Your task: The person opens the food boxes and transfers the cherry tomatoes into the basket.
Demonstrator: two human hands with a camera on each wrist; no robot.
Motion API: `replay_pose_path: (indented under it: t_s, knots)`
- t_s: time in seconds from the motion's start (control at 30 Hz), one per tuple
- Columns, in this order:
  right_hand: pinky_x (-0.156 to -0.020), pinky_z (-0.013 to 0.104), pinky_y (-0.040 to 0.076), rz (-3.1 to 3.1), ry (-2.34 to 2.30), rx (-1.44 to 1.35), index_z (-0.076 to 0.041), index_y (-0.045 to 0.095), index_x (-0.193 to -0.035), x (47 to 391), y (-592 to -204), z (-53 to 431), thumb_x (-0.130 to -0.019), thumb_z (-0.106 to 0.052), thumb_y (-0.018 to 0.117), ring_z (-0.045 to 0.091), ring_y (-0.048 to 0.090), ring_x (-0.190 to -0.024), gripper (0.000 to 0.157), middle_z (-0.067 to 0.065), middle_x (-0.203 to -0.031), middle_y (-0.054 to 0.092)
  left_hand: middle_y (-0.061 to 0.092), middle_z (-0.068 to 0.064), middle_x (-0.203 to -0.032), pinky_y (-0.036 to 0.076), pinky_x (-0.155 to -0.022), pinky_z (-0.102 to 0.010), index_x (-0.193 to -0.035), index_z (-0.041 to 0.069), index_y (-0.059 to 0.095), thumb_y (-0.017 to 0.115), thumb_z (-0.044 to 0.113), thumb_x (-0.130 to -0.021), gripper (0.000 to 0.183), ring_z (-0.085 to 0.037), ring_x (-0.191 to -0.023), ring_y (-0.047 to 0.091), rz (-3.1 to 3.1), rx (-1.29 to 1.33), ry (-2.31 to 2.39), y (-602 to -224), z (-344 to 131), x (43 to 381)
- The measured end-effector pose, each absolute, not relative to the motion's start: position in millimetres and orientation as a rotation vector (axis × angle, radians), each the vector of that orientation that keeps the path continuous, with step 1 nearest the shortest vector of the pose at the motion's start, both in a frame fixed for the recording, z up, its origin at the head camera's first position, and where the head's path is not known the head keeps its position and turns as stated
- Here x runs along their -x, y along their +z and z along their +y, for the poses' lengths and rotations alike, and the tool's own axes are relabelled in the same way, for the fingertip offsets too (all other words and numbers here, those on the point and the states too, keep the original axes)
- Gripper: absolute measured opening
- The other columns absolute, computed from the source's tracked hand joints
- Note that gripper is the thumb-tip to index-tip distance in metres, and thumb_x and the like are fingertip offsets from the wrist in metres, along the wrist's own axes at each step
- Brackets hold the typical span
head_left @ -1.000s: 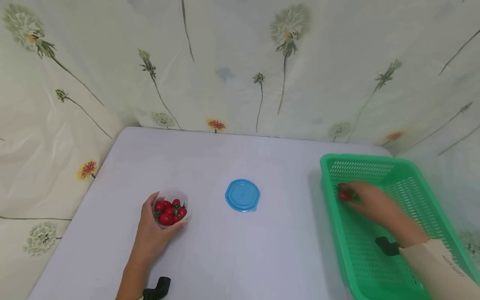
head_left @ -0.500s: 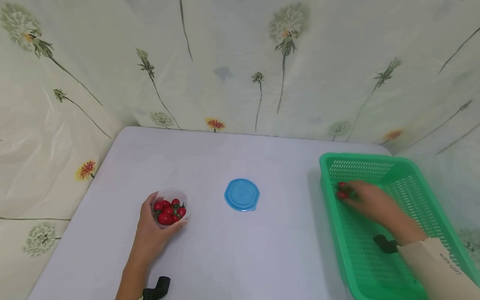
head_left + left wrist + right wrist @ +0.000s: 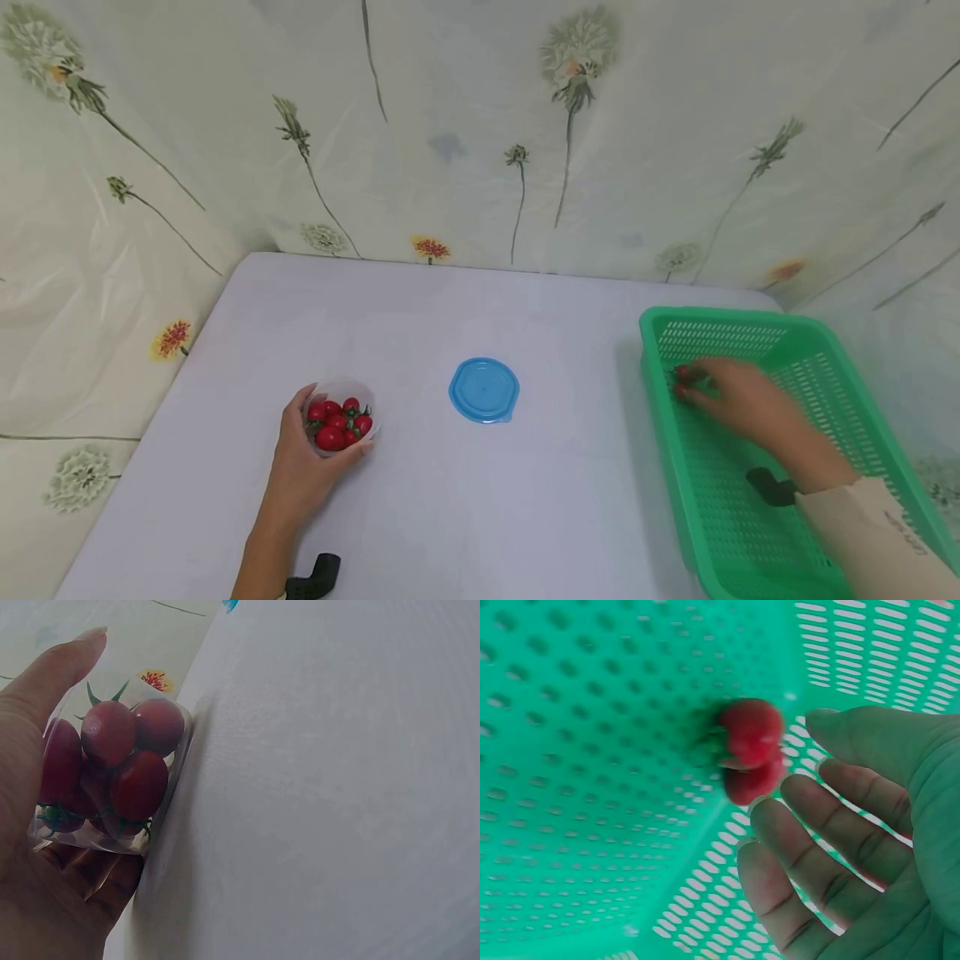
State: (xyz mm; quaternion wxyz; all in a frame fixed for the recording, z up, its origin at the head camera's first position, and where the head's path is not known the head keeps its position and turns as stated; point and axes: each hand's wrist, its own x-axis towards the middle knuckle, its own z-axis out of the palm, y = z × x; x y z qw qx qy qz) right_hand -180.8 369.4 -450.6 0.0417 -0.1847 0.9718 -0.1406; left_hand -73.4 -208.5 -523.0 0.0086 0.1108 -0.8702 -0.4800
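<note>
At the left of the table, my left hand [image 3: 311,467] grips a small clear plastic container [image 3: 339,389], thumb on one side and fingers on the other. Several red cherry tomatoes [image 3: 139,784] with green stems fill it. Inside the green basket [image 3: 671,467], my right hand [image 3: 746,404] reaches toward the far left corner. Two cherry tomatoes [image 3: 751,733] lie together there, slightly blurred in the right wrist view. The right thumb and fingertips are spread right beside them; contact is hard to tell.
A blue plastic lid [image 3: 484,390] lies flat near the middle of the white table [image 3: 480,500]. The basket's tall slotted walls surround my right hand. A dandelion-patterned sheet [image 3: 450,125] hangs behind the table and at its sides.
My right fingers and thumb have moved slightly left toward the two tomatoes, covering more of them in the head view. The left hand and container stay in place.
</note>
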Motion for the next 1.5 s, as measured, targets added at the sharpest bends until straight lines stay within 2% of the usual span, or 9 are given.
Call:
replay_pose_path:
  t_s: [0.1, 0.33, 0.5, 0.7, 0.9, 1.03, 1.37, 1.5]
  knots:
    - [-0.081, 0.056, 0.056, 2.992, -0.436, 0.567, -0.005, 0.073, -0.109, 180.0, -438.4, 362.9, -0.094, -0.017, 0.079, 0.036, 0.07, -0.098, 0.02, 0.01, -0.104, 0.074, 0.033, -0.014, -0.162, 0.044, -0.108, -0.063, -0.165, 0.02, 0.016, 0.092, 0.043, -0.079, 0.117, -0.039, -0.15, 0.031, -2.713, -0.345, -1.504, -523.4, -208.4, 73.4]
    - [-0.082, 0.062, 0.054, 3.109, -0.438, 0.592, 0.005, 0.066, -0.127, 176.1, -412.0, 343.4, -0.097, -0.013, 0.074, 0.045, 0.067, -0.103, 0.035, 0.026, -0.119, 0.069, 0.035, -0.011, -0.161, 0.041, -0.111, -0.063, -0.166, 0.021, 0.015, 0.091, 0.048, -0.079, 0.118, -0.037, -0.15, 0.031, -2.706, -0.331, -1.532, -525.5, -208.7, 73.2]
    - [-0.081, 0.059, 0.054, 3.163, -0.506, 0.674, 0.002, 0.065, -0.131, 175.2, -379.9, 306.3, -0.099, -0.015, 0.073, 0.041, 0.068, -0.103, 0.038, 0.021, -0.119, 0.069, 0.035, -0.011, -0.161, 0.041, -0.111, -0.064, -0.166, 0.021, 0.015, 0.091, 0.047, -0.079, 0.118, -0.037, -0.15, 0.031, -2.705, -0.335, -1.53, -525.3, -209.6, 75.0]
    - [-0.081, 0.052, 0.059, 3.112, -0.479, 0.916, -0.002, 0.066, -0.133, 174.9, -359.9, 230.3, -0.095, -0.015, 0.079, 0.031, 0.068, -0.102, 0.042, 0.015, -0.116, 0.07, 0.038, -0.009, -0.161, 0.042, -0.112, -0.061, -0.165, 0.019, 0.017, 0.091, 0.044, -0.08, 0.116, -0.034, -0.149, 0.034, -2.675, -0.28, -1.553, -528.8, -210.7, 76.7]
    - [-0.093, 0.045, 0.059, 2.864, -0.422, 1.155, -0.006, 0.064, -0.14, 172.1, -363.4, 158.3, -0.096, -0.024, 0.079, 0.028, 0.064, -0.119, 0.05, 0.009, -0.126, 0.07, 0.038, -0.008, -0.16, 0.043, -0.111, -0.061, -0.165, 0.019, 0.018, 0.093, 0.04, -0.08, 0.115, -0.034, -0.148, 0.035, -2.662, -0.296, -1.551, -530.2, -211.2, 76.2]
    - [-0.097, 0.041, 0.058, 2.682, -0.408, 1.258, -0.008, 0.062, -0.142, 170.6, -372.9, 120.6, -0.098, -0.022, 0.077, 0.027, 0.061, -0.123, 0.049, 0.007, -0.131, 0.067, 0.039, -0.009, -0.16, 0.044, -0.109, -0.061, -0.164, 0.019, 0.019, 0.093, 0.041, -0.08, 0.115, -0.034, -0.148, 0.035, -2.661, -0.286, -1.538, -530.4, -211.7, 76.8]
    - [-0.1, 0.025, 0.053, 2.493, -0.302, 1.555, -0.011, 0.063, -0.141, 170.8, -417.3, 22.9, -0.1, -0.027, 0.074, 0.019, 0.061, -0.121, 0.045, 0.003, -0.131, 0.067, 0.039, -0.009, -0.159, 0.045, -0.11, -0.06, -0.164, 0.019, 0.018, 0.092, 0.04, -0.08, 0.114, -0.034, -0.148, 0.036, -2.654, -0.297, -1.515, -529.3, -213.7, 76.4]
    - [-0.094, 0.017, 0.052, 2.448, -0.376, 1.618, -0.012, 0.066, -0.135, 166.2, -430.0, -10.6, -0.098, -0.025, 0.075, 0.014, 0.06, -0.114, 0.04, 0.001, -0.124, 0.068, 0.039, -0.01, -0.158, 0.044, -0.112, -0.057, -0.164, 0.018, 0.018, 0.091, 0.037, -0.083, 0.111, -0.033, -0.147, 0.037, -2.647, -0.249, -1.546, -530.9, -213.2, 77.5]
